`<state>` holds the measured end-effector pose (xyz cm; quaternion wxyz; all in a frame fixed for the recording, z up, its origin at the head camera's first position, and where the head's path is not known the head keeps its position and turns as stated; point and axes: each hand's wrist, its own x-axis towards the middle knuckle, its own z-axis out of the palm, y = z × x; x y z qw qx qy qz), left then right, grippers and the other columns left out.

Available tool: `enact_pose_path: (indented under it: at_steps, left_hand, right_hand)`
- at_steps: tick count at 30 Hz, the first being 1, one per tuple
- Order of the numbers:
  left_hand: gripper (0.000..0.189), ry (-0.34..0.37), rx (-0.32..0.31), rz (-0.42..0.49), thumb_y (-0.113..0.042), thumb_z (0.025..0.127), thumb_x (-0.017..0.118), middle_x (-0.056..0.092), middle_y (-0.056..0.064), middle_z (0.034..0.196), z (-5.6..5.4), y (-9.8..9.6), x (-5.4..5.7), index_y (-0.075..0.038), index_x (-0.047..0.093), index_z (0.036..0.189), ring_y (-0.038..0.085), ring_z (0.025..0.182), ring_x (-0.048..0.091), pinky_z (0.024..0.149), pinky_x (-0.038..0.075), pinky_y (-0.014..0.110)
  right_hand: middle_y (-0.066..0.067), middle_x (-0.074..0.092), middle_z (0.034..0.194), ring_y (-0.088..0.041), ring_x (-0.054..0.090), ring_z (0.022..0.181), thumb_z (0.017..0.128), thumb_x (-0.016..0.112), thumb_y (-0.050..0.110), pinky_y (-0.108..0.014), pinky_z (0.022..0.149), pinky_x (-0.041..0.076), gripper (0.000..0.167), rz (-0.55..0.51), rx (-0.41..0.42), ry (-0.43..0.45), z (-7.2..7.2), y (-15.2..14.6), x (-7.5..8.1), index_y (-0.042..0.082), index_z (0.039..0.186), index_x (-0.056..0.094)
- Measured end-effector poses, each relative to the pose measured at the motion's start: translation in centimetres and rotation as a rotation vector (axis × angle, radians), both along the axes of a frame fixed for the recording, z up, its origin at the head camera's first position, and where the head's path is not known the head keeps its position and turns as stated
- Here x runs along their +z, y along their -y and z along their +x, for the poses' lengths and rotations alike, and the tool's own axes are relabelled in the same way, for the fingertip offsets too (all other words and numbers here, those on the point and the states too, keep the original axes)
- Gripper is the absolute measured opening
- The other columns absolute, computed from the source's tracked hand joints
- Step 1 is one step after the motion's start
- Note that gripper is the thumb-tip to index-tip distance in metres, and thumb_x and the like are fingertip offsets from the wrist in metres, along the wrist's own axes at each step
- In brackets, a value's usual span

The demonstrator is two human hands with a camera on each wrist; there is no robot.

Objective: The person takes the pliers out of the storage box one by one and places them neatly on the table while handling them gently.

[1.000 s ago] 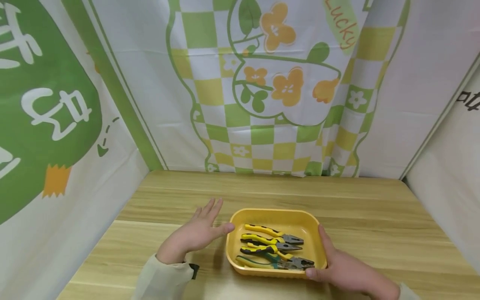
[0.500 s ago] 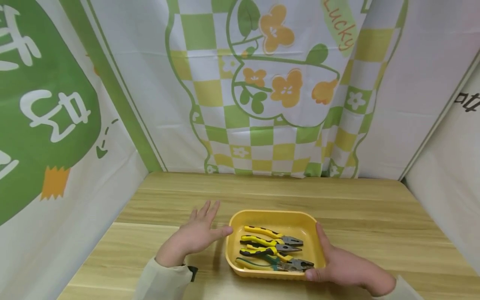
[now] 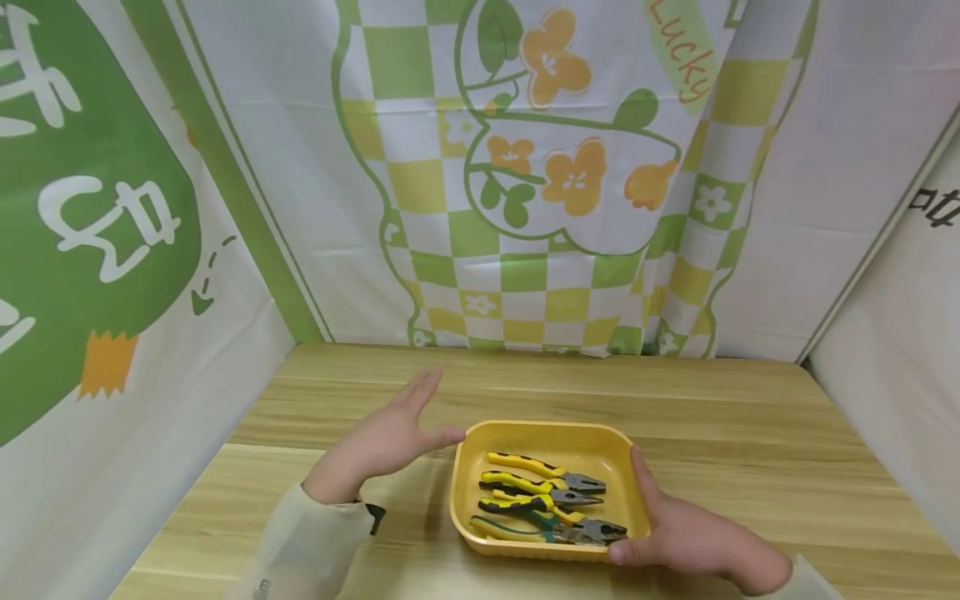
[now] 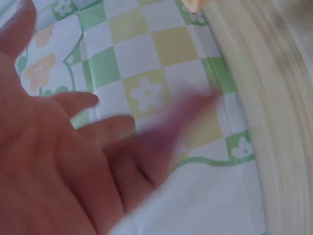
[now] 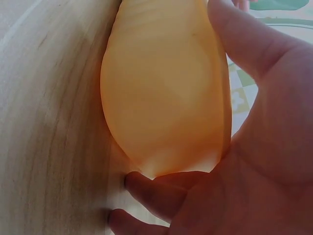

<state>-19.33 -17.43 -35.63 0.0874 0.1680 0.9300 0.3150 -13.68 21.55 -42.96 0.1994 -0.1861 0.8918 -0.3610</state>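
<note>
A yellow plastic tray (image 3: 551,435) stands on the table with several pliers in it. Combination pliers (image 3: 583,482) with yellow-and-black handles lie at the back, long-nose pliers (image 3: 517,504) in the middle, and pliers with yellow-and-green handles (image 3: 498,528) in front, heads to the right. My right hand (image 3: 690,533) grips the tray's right end, thumb at the front corner; the right wrist view shows fingers round the orange-looking end wall (image 5: 166,93). My left hand (image 3: 382,440) is raised at the left, holding nothing, its thumb tip right by the tray's back-left rim.
The wood-grain table (image 3: 360,375) extends behind and to both sides of the tray. A printed curtain (image 3: 525,275) with green and yellow checks hangs along its back edge. White cloth walls with green printing rise left and right.
My left hand has risen and turned, its fingers now pointing further up and its thumb higher along the tray's rim. The right hand, tray and pliers have stayed nearly in place.
</note>
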Motion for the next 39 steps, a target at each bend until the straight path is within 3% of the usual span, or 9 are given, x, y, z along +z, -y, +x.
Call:
enact_pose_path:
  at_steps: [2,5,9,14,18,22,26,30,39]
  left_hand:
    - [0.101,0.001,-0.027,0.035,-0.065,0.087,0.064,0.011,0.009,0.165,-0.3,0.0,0.3,-0.02,0.014,0.162,0.034,0.11,0.062,0.105,0.037,0.055]
    - [0.09,-0.019,-0.064,0.056,-0.061,0.087,0.067,0.023,0.002,0.162,-0.6,-0.2,0.4,-0.026,0.027,0.159,0.025,0.107,0.064,0.106,0.037,0.051]
    - [0.069,-0.057,-0.095,0.072,-0.055,0.089,0.069,0.043,-0.007,0.151,-1.0,-0.7,0.1,-0.031,0.047,0.15,0.023,0.139,0.037,0.111,0.03,0.05]
    - [0.048,0.087,-0.08,0.225,-0.045,0.093,0.069,0.058,-0.011,0.136,-1.6,-1.4,-0.8,-0.031,0.06,0.139,0.02,0.131,0.047,0.106,0.037,0.051]
    - [0.043,0.27,-0.056,0.379,-0.035,0.094,0.071,0.066,-0.001,0.126,-2.0,-1.9,-1.3,-0.022,0.065,0.134,0.012,0.08,0.061,0.068,0.052,0.037]
    - [0.045,0.376,-0.047,0.396,-0.03,0.09,0.076,0.068,0.004,0.119,-2.5,-2.3,-1.7,-0.019,0.066,0.133,0.011,0.052,0.038,0.046,0.032,0.026]
    - [0.045,0.359,-0.067,0.313,-0.025,0.089,0.077,0.066,0.006,0.12,-2.9,-2.8,-2.3,-0.018,0.067,0.132,0.018,0.082,0.059,0.067,0.048,0.037]
    - [0.041,0.303,-0.072,0.221,-0.024,0.088,0.078,0.061,0.005,0.132,-3.2,-3.4,-3.2,-0.019,0.07,0.128,0.029,0.117,0.056,0.095,0.045,0.051]
    - [0.037,0.194,-0.1,0.022,-0.024,0.085,0.08,0.06,0.006,0.134,-3.4,-5.0,-4.2,-0.017,0.073,0.121,0.035,0.132,0.044,0.107,0.034,0.054]
  right_hand:
    - [-0.034,0.059,0.119,-0.026,0.058,0.098,0.084,0.08,0.043,-0.048,0.092,0.046,0.133,-0.001,-0.006,0.01,0.0,0.0,0.0,-0.006,0.148,-0.027]
    - [-0.035,0.057,0.121,-0.026,0.058,0.099,0.084,0.08,0.043,-0.048,0.093,0.045,0.133,-0.004,-0.011,0.019,0.0,-0.1,-0.1,-0.005,0.148,-0.027]
    - [-0.035,0.055,0.124,-0.026,0.057,0.101,0.084,0.08,0.043,-0.047,0.094,0.045,0.133,-0.009,-0.014,0.012,0.0,0.0,-0.1,-0.005,0.148,-0.027]
    - [-0.035,0.055,0.124,-0.026,0.057,0.101,0.084,0.08,0.043,-0.048,0.094,0.044,0.133,-0.009,-0.018,0.008,0.0,0.1,0.0,-0.005,0.148,-0.026]
    - [-0.038,0.053,0.126,-0.027,0.057,0.103,0.083,0.08,0.044,-0.051,0.095,0.044,0.133,0.002,-0.021,-0.01,0.1,0.2,0.2,-0.006,0.149,-0.025]
    - [-0.039,0.052,0.126,-0.028,0.057,0.104,0.083,0.08,0.045,-0.051,0.095,0.044,0.134,0.005,-0.026,-0.016,0.1,0.3,0.3,-0.006,0.149,-0.024]
    - [-0.04,0.05,0.129,-0.029,0.056,0.106,0.083,0.08,0.044,-0.053,0.096,0.043,0.133,0.006,-0.036,-0.007,0.1,0.3,0.4,-0.005,0.149,-0.024]
    - [-0.041,0.05,0.129,-0.029,0.056,0.107,0.083,0.08,0.045,-0.053,0.096,0.042,0.133,0.006,-0.035,-0.011,0.2,0.3,0.3,-0.005,0.15,-0.024]
    - [-0.035,0.055,0.124,-0.026,0.058,0.103,0.083,0.08,0.044,-0.05,0.094,0.045,0.134,0.003,-0.023,-0.005,0.0,0.2,0.1,-0.005,0.149,-0.026]
